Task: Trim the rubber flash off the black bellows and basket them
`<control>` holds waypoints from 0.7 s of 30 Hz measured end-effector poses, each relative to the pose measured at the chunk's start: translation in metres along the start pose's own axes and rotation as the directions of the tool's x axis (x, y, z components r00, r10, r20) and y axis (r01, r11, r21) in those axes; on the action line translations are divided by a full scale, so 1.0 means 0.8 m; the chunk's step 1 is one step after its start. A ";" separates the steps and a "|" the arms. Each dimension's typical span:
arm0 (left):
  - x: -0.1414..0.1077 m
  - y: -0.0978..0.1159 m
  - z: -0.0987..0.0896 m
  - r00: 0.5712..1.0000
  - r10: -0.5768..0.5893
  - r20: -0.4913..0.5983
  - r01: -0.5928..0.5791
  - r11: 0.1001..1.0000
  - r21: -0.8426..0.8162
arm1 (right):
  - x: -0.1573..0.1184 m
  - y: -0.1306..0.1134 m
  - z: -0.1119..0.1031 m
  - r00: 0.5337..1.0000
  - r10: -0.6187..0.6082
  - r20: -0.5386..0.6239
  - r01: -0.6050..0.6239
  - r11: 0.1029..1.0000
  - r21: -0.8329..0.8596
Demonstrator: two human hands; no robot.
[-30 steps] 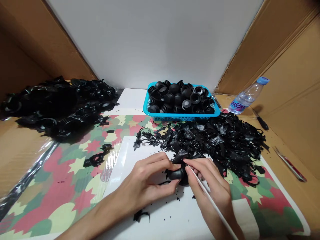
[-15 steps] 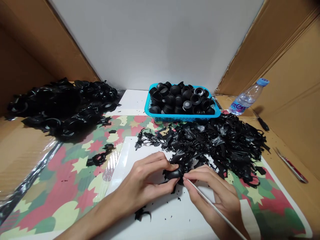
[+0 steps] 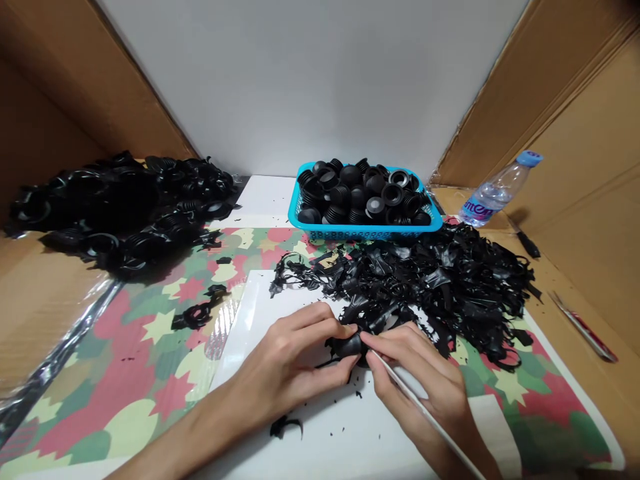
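Note:
Low in the centre, my left hand (image 3: 300,357) pinches a black rubber part (image 3: 349,345) between thumb and fingers, over a white sheet (image 3: 320,447). My right hand (image 3: 425,387) holds a thin white stick-like tool (image 3: 425,415) like a pen, its tip end hidden at the black part. The fingertips of both hands are close together around the part. Behind them spreads a heap of black rubber scraps (image 3: 470,293). A blue basket (image 3: 365,229) full of black ribbed parts stands farther back.
A pile of black parts (image 3: 100,193) lies at the left on cardboard. At the right are a water bottle (image 3: 493,193), a dark-handled tool (image 3: 526,243) and a red-handled tool (image 3: 590,333). Cardboard walls stand at both sides, and a loose scrap (image 3: 286,427) lies near my left wrist.
My right index finger has moved slightly up and left onto the black part, and the white tool has shifted a little left. My left hand keeps its pinch almost unchanged.

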State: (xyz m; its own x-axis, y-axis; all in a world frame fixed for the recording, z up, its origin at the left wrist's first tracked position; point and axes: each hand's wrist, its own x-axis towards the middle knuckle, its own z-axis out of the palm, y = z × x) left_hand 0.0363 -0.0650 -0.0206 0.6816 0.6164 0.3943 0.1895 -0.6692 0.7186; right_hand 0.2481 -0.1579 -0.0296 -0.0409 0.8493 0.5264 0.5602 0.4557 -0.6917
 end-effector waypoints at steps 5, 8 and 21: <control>-0.001 0.000 0.004 1.000 -0.003 -0.019 0.003 1.000 0.023 | -0.004 0.003 0.002 0.999 -0.015 0.028 0.015 1.000 0.009; -0.001 -0.003 0.006 1.000 -0.013 -0.024 0.014 0.999 0.039 | -0.004 0.003 0.005 0.999 -0.040 0.029 0.041 0.998 -0.048; 0.009 0.003 0.009 0.987 -0.154 -0.041 0.154 0.988 -0.013 | 0.001 0.002 0.013 0.991 0.046 -0.123 -0.059 0.992 -0.108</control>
State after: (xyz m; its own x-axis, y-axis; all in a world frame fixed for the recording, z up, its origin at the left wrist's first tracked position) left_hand 0.0464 -0.0655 -0.0200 0.6144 0.7288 0.3023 0.2830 -0.5613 0.7777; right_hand 0.2404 -0.1536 -0.0349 0.0866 0.8300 0.5509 0.6476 0.3733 -0.6642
